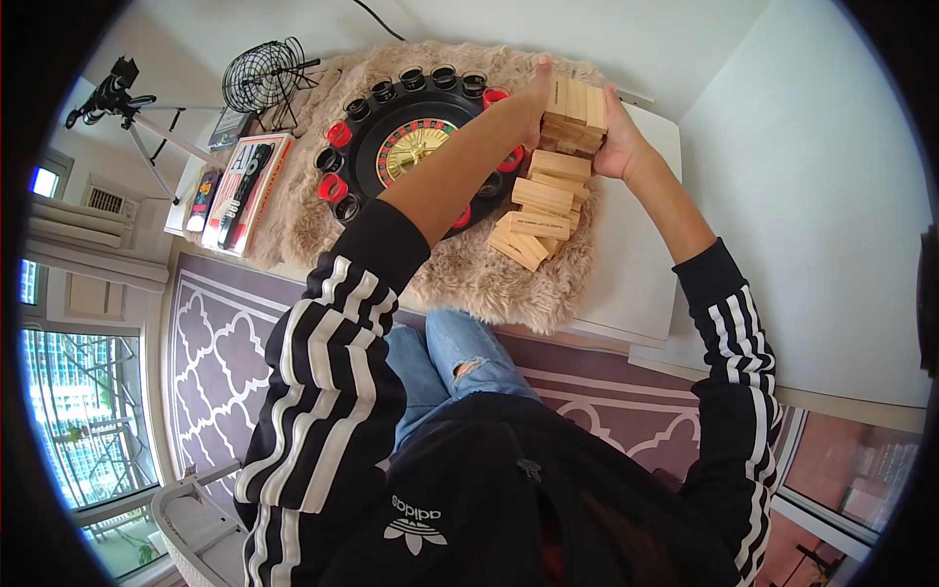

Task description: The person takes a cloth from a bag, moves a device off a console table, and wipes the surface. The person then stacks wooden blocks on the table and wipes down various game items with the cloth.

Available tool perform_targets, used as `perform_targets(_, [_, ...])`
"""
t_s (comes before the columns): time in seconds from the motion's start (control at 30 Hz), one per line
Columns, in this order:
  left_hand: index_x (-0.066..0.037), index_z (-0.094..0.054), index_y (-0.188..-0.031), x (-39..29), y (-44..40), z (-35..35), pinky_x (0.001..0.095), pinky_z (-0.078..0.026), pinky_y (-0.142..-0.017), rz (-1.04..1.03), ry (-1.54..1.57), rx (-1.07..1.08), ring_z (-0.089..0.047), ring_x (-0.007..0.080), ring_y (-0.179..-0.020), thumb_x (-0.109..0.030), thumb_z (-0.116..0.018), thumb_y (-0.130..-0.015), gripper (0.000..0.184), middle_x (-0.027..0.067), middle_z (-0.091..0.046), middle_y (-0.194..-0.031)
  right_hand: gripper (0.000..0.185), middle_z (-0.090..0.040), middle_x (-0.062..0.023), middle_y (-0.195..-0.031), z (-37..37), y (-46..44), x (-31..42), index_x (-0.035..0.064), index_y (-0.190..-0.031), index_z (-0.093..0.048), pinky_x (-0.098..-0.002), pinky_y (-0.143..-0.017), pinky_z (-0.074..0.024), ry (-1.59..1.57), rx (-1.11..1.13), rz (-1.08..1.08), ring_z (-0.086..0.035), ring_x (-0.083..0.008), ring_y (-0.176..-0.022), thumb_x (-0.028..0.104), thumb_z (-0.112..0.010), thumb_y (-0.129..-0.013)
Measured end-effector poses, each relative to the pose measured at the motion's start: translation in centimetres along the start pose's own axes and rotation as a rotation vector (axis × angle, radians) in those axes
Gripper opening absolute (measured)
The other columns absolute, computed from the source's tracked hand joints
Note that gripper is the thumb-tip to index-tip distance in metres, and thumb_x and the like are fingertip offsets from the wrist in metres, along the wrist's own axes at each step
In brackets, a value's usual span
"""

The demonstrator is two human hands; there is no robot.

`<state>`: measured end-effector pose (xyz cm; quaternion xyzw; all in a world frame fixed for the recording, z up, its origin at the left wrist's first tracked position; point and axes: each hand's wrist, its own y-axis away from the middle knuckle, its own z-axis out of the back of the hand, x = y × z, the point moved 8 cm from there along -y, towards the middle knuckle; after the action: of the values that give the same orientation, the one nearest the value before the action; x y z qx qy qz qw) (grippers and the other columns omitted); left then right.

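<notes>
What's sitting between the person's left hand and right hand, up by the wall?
In the head view, a stack of wooden blocks lies between the left hand and the right hand, one at each side.

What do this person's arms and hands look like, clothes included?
The left sleeve and right sleeve are black with white stripes running lengthwise, each ending in a plain black cuff partway along the forearm. Beyond that, the forearms are bare, and the left hand and right hand wear no gloves.
</notes>
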<state>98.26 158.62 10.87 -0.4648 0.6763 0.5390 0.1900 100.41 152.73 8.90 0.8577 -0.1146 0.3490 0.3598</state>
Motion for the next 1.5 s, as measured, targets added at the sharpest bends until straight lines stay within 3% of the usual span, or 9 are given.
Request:
perform_targets(0.3, [-0.010, -0.052, -0.121, 0.0, -1.2, -0.6, 0.0467, -0.045, -0.085, -0.010, -0.012, -0.012, -0.057, 0.0281, -0.104, -0.076, -0.009, -0.079, 0.089, 0.0127, -0.058, -0.115, 0.083, -0.029, -0.0122, -0.143, 0.8, 1.1, 1.3, 0.0171, -0.135, -0.036, -0.0659, -0.098, -0.0105, -0.017, -0.007, 0.038, -0.024, -0.0347, -0.130, 0.076, -0.023, -0.079])
perform_targets(0.7, [-0.009, -0.049, -0.125, -0.3, -8.5, -5.7, 0.0550, -0.033, -0.091, 0.029, 0.031, 0.057, -0.047, 0.0289, -0.115, -0.076, -0.010, -0.079, 0.090, 0.0133, -0.053, -0.123, 0.075, -0.031, -0.0111, -0.142, 8.3, 1.2, 4.5, 0.0186, -0.134, -0.038, -0.0641, -0.096, -0.0147, 0.015, -0.102, 0.045, -0.025, -0.0329, -0.129, 0.072, -0.021, -0.083])
perform_targets(0.8, [-0.008, -0.047, -0.125, -0.2, -8.7, -6.2, 0.0464, -0.041, -0.090, -0.007, -0.042, -0.015, -0.050, 0.0276, -0.114, -0.075, -0.006, -0.080, 0.091, 0.0130, -0.053, -0.122, 0.073, -0.033, -0.0099, -0.140, 10.1, 0.6, 5.1, 0.0204, -0.134, -0.038, -0.0639, -0.095, -0.0172, 0.049, -0.128, 0.069, -0.028, -0.0320, -0.128, 0.071, -0.021, -0.084])
perform_targets(1.03, [-0.009, -0.048, -0.125, 0.2, -9.7, -8.1, 0.0475, -0.041, -0.090, -0.032, 0.131, 0.109, -0.051, 0.0284, -0.113, -0.075, -0.007, -0.079, 0.091, 0.0131, -0.052, -0.123, 0.075, -0.033, -0.0120, -0.140, 12.5, -0.2, 6.2, 0.0211, -0.130, -0.042, -0.0640, -0.095, -0.0193, 0.126, -0.160, 0.105, -0.031, -0.0322, -0.126, 0.075, -0.026, -0.080])
perform_targets(1.23, [-0.011, -0.049, -0.124, -0.7, -10.6, -6.9, 0.0562, -0.041, -0.086, -0.041, 0.204, 0.143, -0.057, 0.0317, -0.102, -0.078, -0.010, -0.077, 0.091, 0.0123, -0.058, -0.115, 0.084, -0.028, -0.0135, -0.143, 14.2, -0.9, 6.5, 0.0093, -0.137, -0.030, -0.0563, -0.103, -0.0126, 0.009, -0.228, 0.007, -0.022, -0.0311, -0.132, 0.072, -0.029, -0.082])
perform_targets(1.33, [-0.008, -0.050, -0.123, -1.3, -11.4, -5.7, 0.0562, -0.040, -0.087, -0.069, 0.120, 0.097, -0.057, 0.0321, -0.104, -0.080, -0.009, -0.075, 0.096, 0.0124, -0.057, -0.117, 0.086, -0.023, -0.0144, -0.145, 17.8, -0.9, 5.8, 0.0036, -0.139, -0.023, -0.0507, -0.106, -0.0063, -0.033, -0.408, 0.110, -0.018, -0.0295, -0.134, 0.068, -0.033, -0.083])
perform_targets(1.4, [-0.007, -0.051, -0.121, -0.5, -14.5, -1.9, 0.0522, -0.042, -0.082, 0.026, 0.130, -0.215, -0.056, 0.0271, -0.101, -0.083, -0.009, -0.072, 0.100, 0.0110, -0.057, -0.117, 0.078, -0.028, -0.0138, -0.142, 20.3, 2.0, 4.9, 0.0036, -0.137, -0.026, -0.0491, -0.107, -0.0037, -0.164, -0.719, 0.699, -0.024, -0.0281, -0.131, 0.061, -0.036, -0.085])
perform_targets(1.43, [-0.007, -0.051, -0.121, -0.2, -15.3, -1.3, 0.0522, -0.042, -0.082, 0.028, 0.130, -0.209, -0.056, 0.0271, -0.101, -0.083, -0.009, -0.072, 0.100, 0.0110, -0.057, -0.117, 0.072, -0.030, -0.0130, -0.139, 20.0, 2.3, 3.1, 0.0034, -0.135, -0.029, -0.0481, -0.107, -0.0066, -0.203, -0.748, 0.789, -0.026, -0.0271, -0.128, 0.056, -0.039, -0.086])
perform_targets(1.5, [-0.005, -0.050, -0.123, -2.7, -16.0, -1.1, 0.0448, -0.038, -0.082, -0.280, 0.043, -0.050, -0.050, 0.0229, -0.100, -0.085, -0.006, -0.069, 0.106, 0.0099, -0.057, -0.115, 0.054, -0.042, -0.0119, -0.125, 17.2, 3.6, 0.1, 0.0022, -0.125, -0.040, -0.0438, -0.103, -0.0195, -0.255, -0.823, 0.882, -0.037, -0.0247, -0.118, 0.040, -0.045, -0.086])
